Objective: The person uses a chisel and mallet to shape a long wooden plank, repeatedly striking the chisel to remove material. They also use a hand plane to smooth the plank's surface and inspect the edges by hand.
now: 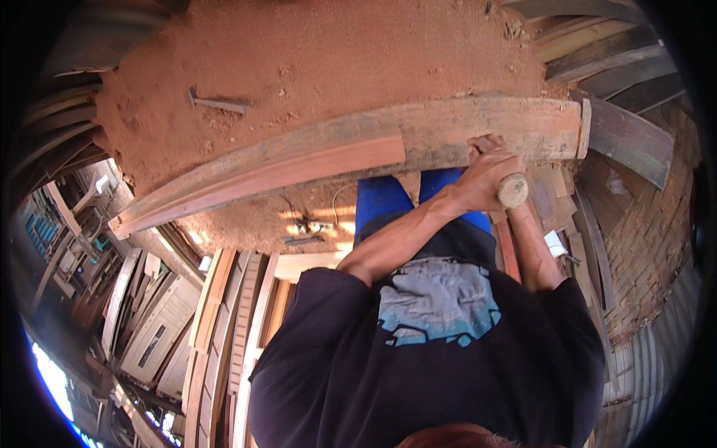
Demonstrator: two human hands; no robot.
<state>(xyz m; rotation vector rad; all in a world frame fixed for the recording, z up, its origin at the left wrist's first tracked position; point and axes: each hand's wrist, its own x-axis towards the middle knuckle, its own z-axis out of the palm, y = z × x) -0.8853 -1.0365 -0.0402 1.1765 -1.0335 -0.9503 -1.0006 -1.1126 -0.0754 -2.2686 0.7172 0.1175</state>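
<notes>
- The left hand (487, 173) is closed round a round-ended wooden handle (512, 191), whose blunt top faces up on the near side of the surface (515, 119), a long worn plank, toward its right end.
- The right hand is mostly hidden behind the left hand and the handle, so I cannot tell how its fingers are set; curled fingers (487, 140) show above the surface, and whose they are is unclear.
- The handle's lower part is covered, so what it meets on the surface cannot be seen.
- The left forearm (411, 235) slants rightward across the body to the surface, elbow bent out; the right forearm (535, 250) runs up more steeply, the two wrists near each other.
- A reddish plank (328, 164) lies lengthwise on the surface, left of the hands, its squared end well short of the surface's right end.
- Blue trouser legs (385, 201) show at the surface's near side.
- Beyond the surface's far edge, a hammer-like tool (218, 103) lies on the reddish floor (358, 60).
- Stacked boards (597, 48) stand past its far right corner.
</notes>
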